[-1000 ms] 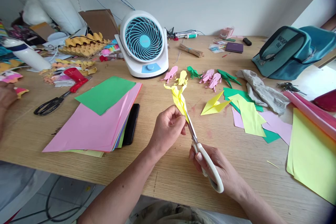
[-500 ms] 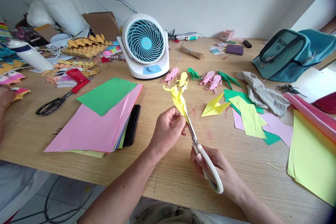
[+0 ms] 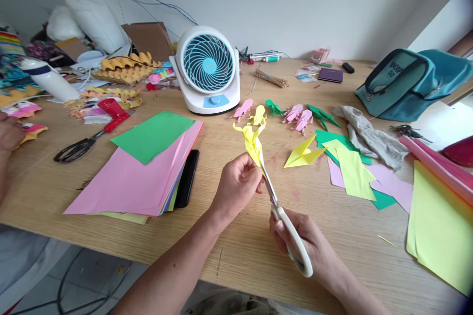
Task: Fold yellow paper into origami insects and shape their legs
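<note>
My left hand pinches the lower end of a folded yellow paper figure, which it holds upright over the wooden table. White-handled scissors are gripped by my right hand, and their metal blades meet the base of the yellow figure just beside my left fingers. Both hands are closed. Right behind the figure, small pink, yellow and green folded paper figures lie in a row.
A stack of coloured sheets lies left over a black phone. Black scissors with a red tool lie further left, where another person's hand rests. A white-blue fan, teal bag, paper offcuts and yellow sheets surround me.
My hands, the figure and the scissors keep their grip; the whole scene has slid slightly down in view as my head tilted up.
</note>
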{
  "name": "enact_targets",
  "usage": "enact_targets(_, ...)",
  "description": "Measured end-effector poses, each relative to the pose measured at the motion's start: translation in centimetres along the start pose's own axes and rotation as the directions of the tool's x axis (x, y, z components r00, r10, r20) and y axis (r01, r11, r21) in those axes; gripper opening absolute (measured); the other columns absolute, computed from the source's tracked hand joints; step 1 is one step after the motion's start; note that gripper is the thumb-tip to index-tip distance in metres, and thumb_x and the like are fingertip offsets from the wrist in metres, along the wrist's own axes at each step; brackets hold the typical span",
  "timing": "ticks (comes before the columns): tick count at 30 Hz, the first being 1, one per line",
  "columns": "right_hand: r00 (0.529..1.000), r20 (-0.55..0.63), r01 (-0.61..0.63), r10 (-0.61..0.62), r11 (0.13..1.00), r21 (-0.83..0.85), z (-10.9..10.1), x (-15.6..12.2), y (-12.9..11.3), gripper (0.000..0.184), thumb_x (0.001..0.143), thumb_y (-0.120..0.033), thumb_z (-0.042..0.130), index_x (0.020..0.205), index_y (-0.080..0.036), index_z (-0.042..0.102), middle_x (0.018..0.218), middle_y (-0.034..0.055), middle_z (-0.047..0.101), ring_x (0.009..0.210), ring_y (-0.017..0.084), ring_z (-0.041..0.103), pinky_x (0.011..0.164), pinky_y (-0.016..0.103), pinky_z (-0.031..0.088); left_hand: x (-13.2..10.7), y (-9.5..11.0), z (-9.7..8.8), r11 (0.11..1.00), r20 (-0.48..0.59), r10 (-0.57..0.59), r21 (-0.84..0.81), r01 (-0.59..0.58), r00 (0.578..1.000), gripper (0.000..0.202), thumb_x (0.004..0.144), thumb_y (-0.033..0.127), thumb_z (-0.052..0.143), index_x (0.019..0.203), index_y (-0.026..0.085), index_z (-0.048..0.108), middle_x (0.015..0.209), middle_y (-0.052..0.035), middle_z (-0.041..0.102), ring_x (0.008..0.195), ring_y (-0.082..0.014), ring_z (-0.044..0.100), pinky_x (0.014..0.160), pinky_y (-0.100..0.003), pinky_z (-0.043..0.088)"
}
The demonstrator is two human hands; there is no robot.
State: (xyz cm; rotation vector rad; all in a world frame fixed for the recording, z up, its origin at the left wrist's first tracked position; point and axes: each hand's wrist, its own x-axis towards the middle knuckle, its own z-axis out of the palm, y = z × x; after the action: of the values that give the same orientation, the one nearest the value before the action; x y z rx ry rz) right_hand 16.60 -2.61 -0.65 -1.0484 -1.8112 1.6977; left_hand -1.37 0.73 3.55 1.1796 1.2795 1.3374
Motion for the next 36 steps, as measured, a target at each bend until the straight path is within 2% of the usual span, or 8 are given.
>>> enact_targets(17,1.000,-0.020,0.000,0.000,0.999,-0.040,-0.13,0.18,-0.43,0.048,0.093,-0.059,0.047,0.068,-0.019,0.046,0.062,-0.0026,0.045,0.059,0.011,0.039,0.056,0.025,0.032,-0.56,0.54,0.42,0.998,0.063,-0.052,0.021,0.051,0.997,0.012,0.074,0.017,0.052,0.065,0.018,0.046,0.056,0.0054,0.055,0.047,-0.0077,0.055,0.049,-0.020,0.048)
enact_targets(27,0.999,-0.036,0.003,-0.005,0.999,-0.052,-0.14,0.25,-0.12,0.049,0.093,-0.060,0.047,0.067,-0.019,0.044,0.059,-0.0036,0.042,0.056,0.010,0.036,0.052,0.025,0.027,-0.59,0.43,0.36,0.998,0.072,-0.056,0.031,0.054,0.996,0.011,0.075,0.017,0.052,0.066,0.018,0.046,0.057,0.0053,0.056,0.047,-0.0079,0.055,0.050,-0.020,0.047)
enact_targets(36,0.999,-0.043,0.005,-0.006,1.000,-0.027,-0.02,0.24,-0.48,0.051,0.091,-0.064,0.046,0.066,-0.019,0.045,0.059,-0.0027,0.045,0.056,0.011,0.038,0.052,0.025,0.030,-0.76,0.61,0.59,0.997,0.099,-0.077,-0.002,0.078,0.992,0.011,0.073,0.018,0.053,0.065,0.018,0.046,0.057,0.0046,0.056,0.048,-0.0071,0.054,0.050,-0.019,0.049)
